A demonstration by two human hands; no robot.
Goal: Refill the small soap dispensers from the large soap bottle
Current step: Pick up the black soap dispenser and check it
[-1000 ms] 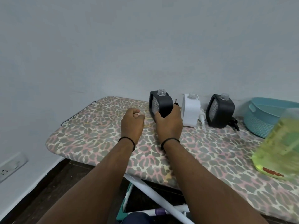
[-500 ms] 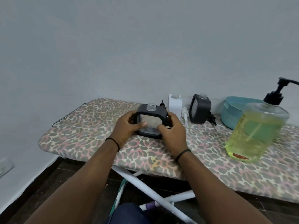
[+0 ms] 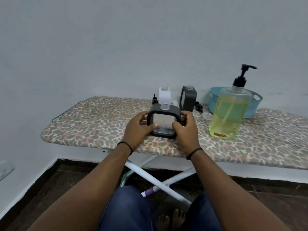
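A small black square soap dispenser (image 3: pixel 164 122) with a clear open neck stands on the leopard-print ironing board (image 3: pixel 93 124), near its front edge. My left hand (image 3: pixel 138 129) grips its left side and my right hand (image 3: pixel 185 129) grips its right side, thumbs on the front panel. Behind it stand a white dispenser (image 3: pixel 164 95) and a second black dispenser (image 3: pixel 188 100), both with open necks. The large bottle of yellow-green soap (image 3: pixel 230 112) with a black pump stands upright to the right.
A teal plastic basket (image 3: pixel 253 104) sits behind the large bottle against the wall. Loose black pump heads (image 3: pixel 155 100) lie beside the rear dispensers. The board's white crossed legs (image 3: pixel 158 180) and my knees and bare feet are below.
My right hand pulled the black dispenser from the back row toward the front edge and turned its panel to face me. My left hand opened from a fist and took hold of its left side.
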